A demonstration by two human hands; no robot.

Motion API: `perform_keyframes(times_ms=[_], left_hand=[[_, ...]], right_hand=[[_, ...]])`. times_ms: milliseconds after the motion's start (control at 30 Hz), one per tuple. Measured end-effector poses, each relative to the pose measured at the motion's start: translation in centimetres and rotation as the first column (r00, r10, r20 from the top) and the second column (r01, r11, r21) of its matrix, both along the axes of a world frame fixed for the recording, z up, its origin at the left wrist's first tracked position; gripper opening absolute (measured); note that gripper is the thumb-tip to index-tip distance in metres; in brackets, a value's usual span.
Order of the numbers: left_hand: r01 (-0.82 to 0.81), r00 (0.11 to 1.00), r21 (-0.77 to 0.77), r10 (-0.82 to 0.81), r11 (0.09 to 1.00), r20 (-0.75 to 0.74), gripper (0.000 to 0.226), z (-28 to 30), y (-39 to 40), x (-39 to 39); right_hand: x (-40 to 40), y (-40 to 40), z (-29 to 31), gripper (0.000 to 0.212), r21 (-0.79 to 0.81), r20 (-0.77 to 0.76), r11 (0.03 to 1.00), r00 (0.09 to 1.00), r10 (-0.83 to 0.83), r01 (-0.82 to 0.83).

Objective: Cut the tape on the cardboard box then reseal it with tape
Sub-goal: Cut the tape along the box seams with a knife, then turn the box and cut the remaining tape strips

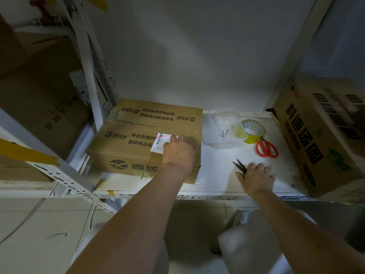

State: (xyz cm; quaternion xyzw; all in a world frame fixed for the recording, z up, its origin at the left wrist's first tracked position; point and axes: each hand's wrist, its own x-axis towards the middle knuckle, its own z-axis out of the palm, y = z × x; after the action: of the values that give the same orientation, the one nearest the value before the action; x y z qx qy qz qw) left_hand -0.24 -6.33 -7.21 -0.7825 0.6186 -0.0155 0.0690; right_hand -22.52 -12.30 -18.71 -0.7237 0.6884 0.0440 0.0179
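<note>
A flat cardboard box (pixel 138 135) with dark printed characters and a white barcode label (pixel 161 142) lies on the left part of a white shelf (pixel 217 175). My left hand (pixel 177 153) rests on the box top, fingers over the label. To the right, my right hand (pixel 255 175) grips a small black pointed cutting tool (pixel 240 166), its open tips aimed up and to the left over the shelf surface. A roll of tape (pixel 252 131) with a yellow core sits at the back right. Red-handled scissors (pixel 266 149) lie in front of it.
A clear plastic container (pixel 221 143) holding a few nails stands between the box and the tape. A large printed cardboard box (pixel 324 135) fills the shelf's right end. More cartons (pixel 39 95) sit on the rack at left, behind white metal uprights (pixel 88 62). Tiled floor lies below.
</note>
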Motion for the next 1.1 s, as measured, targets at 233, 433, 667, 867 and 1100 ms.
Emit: perform_keyframes(times_ms=[233,433,667,867,1100], left_hand=[[-0.016,0.996,-0.058,0.011,0.998,-0.085,0.04,-0.4,0.4,1.7],[-0.412,0.909,-0.143,0.395,0.9,-0.134,0.051,0.5,2.2,8.7],[-0.595,0.72,0.146,0.605,0.791,-0.34,0.079,-0.9,3.5,13.4],[-0.566,0.756,0.082,0.557,0.82,-0.346,0.081,-2.5,4.2,13.8],[-0.542,0.748,0.083,0.525,0.836,-0.405,0.086,-3.2,5.2,15.7]], right_hand=[[6.3,0.3,2.8,0.034,-0.064,0.404,0.997,0.912,0.062,-0.039],[12.6,-0.3,4.4,0.035,0.331,0.727,0.94,0.656,-0.2,-0.079],[14.0,-0.5,1.3,0.037,0.674,0.724,0.737,0.247,-0.644,-0.053],[15.1,0.4,3.9,0.038,0.764,0.642,0.63,0.067,-0.763,-0.14],[14.7,1.7,3.9,0.055,0.748,0.61,0.615,-0.106,-0.785,-0.249]])
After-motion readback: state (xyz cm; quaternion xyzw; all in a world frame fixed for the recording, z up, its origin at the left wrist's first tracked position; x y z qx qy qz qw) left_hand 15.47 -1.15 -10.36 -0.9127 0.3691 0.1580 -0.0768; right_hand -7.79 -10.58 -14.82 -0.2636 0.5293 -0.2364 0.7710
